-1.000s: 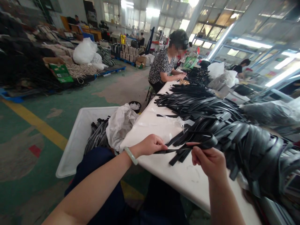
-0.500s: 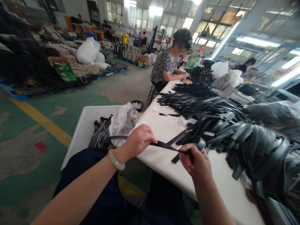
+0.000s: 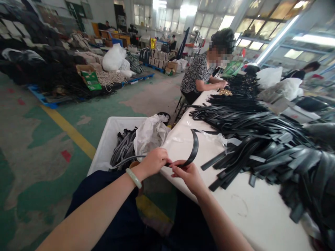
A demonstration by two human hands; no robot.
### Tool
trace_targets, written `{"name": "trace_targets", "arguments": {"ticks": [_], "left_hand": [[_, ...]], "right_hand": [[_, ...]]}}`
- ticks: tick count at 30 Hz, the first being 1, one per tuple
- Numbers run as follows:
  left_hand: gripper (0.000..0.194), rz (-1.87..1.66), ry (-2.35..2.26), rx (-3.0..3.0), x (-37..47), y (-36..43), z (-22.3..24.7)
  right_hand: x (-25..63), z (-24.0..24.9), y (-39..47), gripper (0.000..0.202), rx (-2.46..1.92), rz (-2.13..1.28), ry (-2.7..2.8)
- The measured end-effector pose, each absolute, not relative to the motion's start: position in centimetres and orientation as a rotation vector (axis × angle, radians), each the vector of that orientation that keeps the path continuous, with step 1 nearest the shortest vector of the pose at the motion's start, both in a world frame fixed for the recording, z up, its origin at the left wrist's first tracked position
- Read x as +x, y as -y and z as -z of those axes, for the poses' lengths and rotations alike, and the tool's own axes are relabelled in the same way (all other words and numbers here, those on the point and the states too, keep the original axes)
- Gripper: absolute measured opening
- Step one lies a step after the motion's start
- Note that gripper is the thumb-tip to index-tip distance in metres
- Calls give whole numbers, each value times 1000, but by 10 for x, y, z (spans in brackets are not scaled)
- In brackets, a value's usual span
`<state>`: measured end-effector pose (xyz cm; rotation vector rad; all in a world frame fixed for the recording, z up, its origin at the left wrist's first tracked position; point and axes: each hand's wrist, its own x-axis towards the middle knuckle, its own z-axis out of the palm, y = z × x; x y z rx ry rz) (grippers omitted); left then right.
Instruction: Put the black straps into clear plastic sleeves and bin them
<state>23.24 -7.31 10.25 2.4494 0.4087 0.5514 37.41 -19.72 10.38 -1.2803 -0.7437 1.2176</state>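
Observation:
Both hands meet at the near edge of the white table [image 3: 183,134], pinching one long black strap [image 3: 194,148]. My left hand [image 3: 155,161], with a pale bangle [image 3: 134,178] on its wrist, is closed on the strap; a greyish length trails left from it over the white bin. Close beside it, my right hand [image 3: 187,173] has thumb and fingers closed on the same strap. Beyond that hand the free end curves upward above the table. On the table to the right lies a big heap of black straps [image 3: 235,118].
A white plastic bin [image 3: 104,153] stands at the left, holding grey-black straps [image 3: 123,146] and a crumpled white bag [image 3: 151,134]. Across the table's far end a seated person [image 3: 200,75] works with small gold pieces [image 3: 225,92]. Loaded blue pallets [image 3: 49,101] stand on the floor.
My right hand has moved left, close to my left hand. The strap's free end, earlier bunched at my right hand, now arcs upward. The camera view has shifted left.

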Motion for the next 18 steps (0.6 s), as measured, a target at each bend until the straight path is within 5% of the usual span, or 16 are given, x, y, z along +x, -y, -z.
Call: {"name": "trace_targets", "arguments": {"ticks": [6, 18], "left_hand": [[27, -429, -565, 2473, 244, 72, -109], [27, -276, -608, 2600, 258, 91, -100]], "right_hand": [[420, -119, 208, 29, -987, -1228, 401], [414, -101, 229, 17, -1274, -1077, 590]]}}
